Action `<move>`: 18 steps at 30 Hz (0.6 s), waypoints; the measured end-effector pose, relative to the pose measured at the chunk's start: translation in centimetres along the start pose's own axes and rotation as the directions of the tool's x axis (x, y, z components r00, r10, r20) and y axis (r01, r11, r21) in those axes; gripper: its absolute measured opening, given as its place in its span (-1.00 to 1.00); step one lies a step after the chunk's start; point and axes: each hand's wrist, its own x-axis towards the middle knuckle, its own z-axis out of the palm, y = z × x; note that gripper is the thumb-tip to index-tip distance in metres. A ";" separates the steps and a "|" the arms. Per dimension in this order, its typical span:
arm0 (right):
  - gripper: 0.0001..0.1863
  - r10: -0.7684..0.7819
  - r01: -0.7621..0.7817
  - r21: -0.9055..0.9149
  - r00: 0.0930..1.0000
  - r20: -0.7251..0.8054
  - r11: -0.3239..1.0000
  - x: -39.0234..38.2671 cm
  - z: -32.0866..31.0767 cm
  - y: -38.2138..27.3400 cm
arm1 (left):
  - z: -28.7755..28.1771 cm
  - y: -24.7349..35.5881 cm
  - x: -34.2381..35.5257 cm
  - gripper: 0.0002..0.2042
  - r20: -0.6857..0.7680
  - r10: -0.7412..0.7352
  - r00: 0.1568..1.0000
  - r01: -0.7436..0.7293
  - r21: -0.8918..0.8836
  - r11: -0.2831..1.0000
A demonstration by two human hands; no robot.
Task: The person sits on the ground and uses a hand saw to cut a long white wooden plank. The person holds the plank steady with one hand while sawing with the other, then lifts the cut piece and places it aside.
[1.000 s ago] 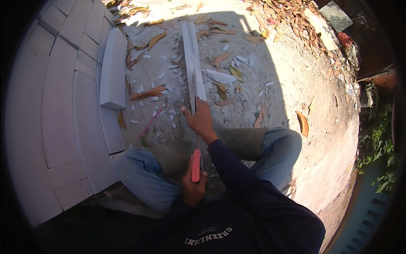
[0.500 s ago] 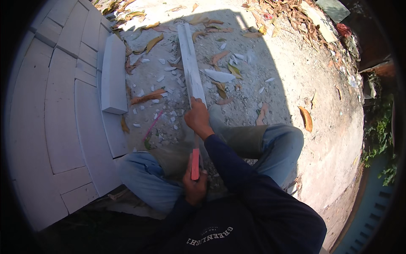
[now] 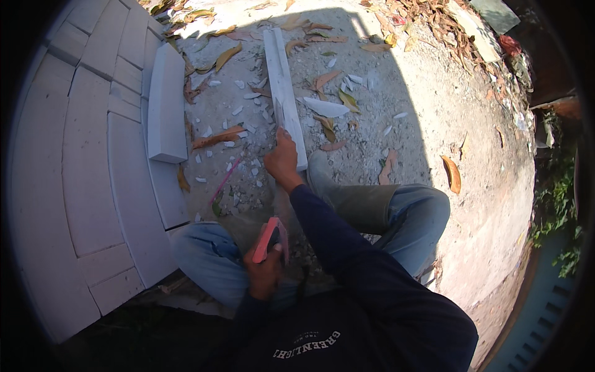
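Note:
A long, narrow white strip of block-like material lies lengthwise in front of me, its near end between my boots. A gouge shows on its left side. My right hand is closed at the strip's left edge, fingertips overlapping it; the palm side is hidden. Closer to my body, my left hand grips a tool by its red handle. The far part of this tool is blurred, so I cannot tell its exact kind. It is apart from the strip.
Stacked pale blocks form a wall at my left, with one block standing out beside it. White chips, a larger shard, dry leaves and a thin pink stick lie on the ground. My boots flank the near end.
My left hand has shifted left and tilted the red-handled tool. My right hand has moved slightly left and forward, baring the strip's near end.

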 end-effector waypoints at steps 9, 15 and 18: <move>-0.15 0.194 -0.192 -0.026 0.967 0.166 0.981 0.9 -1.1 -0.7 | -1.0 2.7 -0.2 -0.49 0.148 -0.256 0.955 0.284 -0.217 0.934; -0.33 0.137 -0.141 0.051 0.987 0.089 0.989 1.5 -2.7 0.1 | 3.4 2.8 -1.6 -0.43 0.091 0.230 0.969 -0.247 0.313 0.917; -0.53 0.154 -0.156 -0.009 0.966 0.209 0.988 1.5 -6.8 -2.0 | 5.7 2.3 -4.9 -0.40 0.105 0.263 0.959 -0.283 0.388 0.877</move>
